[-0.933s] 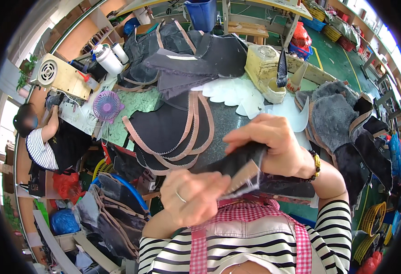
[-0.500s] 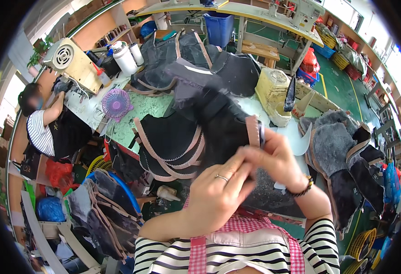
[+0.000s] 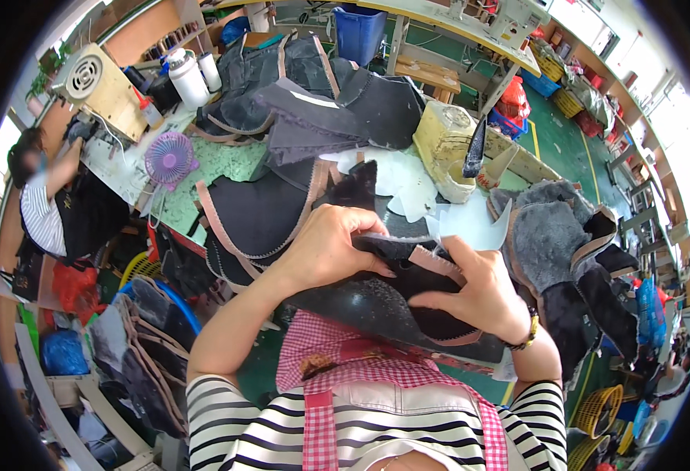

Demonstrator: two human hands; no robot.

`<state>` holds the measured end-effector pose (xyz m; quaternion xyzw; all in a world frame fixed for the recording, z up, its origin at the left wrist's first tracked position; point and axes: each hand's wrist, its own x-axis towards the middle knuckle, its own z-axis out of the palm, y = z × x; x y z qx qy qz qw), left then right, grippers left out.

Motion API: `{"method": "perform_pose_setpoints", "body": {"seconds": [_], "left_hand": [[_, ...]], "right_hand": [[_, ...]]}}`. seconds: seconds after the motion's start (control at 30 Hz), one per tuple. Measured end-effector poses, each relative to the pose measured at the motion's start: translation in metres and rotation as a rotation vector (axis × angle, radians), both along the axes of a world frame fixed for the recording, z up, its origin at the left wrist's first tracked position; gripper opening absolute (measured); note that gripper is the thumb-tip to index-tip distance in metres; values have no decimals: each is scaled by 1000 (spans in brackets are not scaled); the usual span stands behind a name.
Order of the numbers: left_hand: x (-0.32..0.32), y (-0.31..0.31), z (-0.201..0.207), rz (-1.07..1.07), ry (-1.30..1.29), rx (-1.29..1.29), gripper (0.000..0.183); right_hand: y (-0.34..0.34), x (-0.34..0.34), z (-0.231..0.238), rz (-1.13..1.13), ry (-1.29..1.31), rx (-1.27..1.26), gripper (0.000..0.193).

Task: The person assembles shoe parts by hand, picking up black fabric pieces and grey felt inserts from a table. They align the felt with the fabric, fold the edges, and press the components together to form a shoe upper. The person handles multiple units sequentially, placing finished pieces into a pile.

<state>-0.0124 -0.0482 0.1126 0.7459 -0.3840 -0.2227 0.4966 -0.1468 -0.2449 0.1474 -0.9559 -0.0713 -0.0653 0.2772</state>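
Observation:
Both my hands are on a black fabric piece (image 3: 416, 276) with a beige zigzag-edged trim strip, close in front of my body. My left hand (image 3: 325, 247) grips its left edge between thumb and fingers. On the other side, my right hand (image 3: 478, 286) pinches the piece near the trim, thumb and forefinger spread around the fold. Under them lies a dark rounded surface (image 3: 349, 302) speckled with lint. Beside my left hand is a pile of black trimmed pieces (image 3: 259, 212). Just beyond my fingers, dark furry material (image 3: 354, 186) sticks up.
Grey and black pieces (image 3: 313, 122) are heaped at the back of the bench. A purple fan (image 3: 170, 159) stands left, near a co-worker (image 3: 54, 188) at a sewing machine. Pale sheets (image 3: 478, 224) and a yellowed container (image 3: 443, 141) lie ahead. Furry grey pieces (image 3: 553, 235) hang at right.
My hands were close together over the blurred, moving black piece. Now they are apart, the piece is lower and folded between them, and the view has shifted slightly.

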Motion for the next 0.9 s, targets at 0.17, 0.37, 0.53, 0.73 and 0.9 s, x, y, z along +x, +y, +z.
{"method": "perform_pose_setpoints", "body": {"seconds": [0.17,0.37,0.53,0.73,0.9], "left_hand": [[-2,3,13,-277,190,-172,21],[-4,-1,14,-270,383,-259,22],[-12,3,18,-85,449,-401,31],[-22,7,28,-260,-24,-221,40],[-22,7,29,-242,524,-140,20]], "right_hand": [[-29,15,-14,-80,188,725,32],[-51,35,-18,243,235,738,44],[-29,24,22,239,-14,485,62],[-28,25,45,451,21,314,50],[-20,24,49,412,244,229,37]]}}
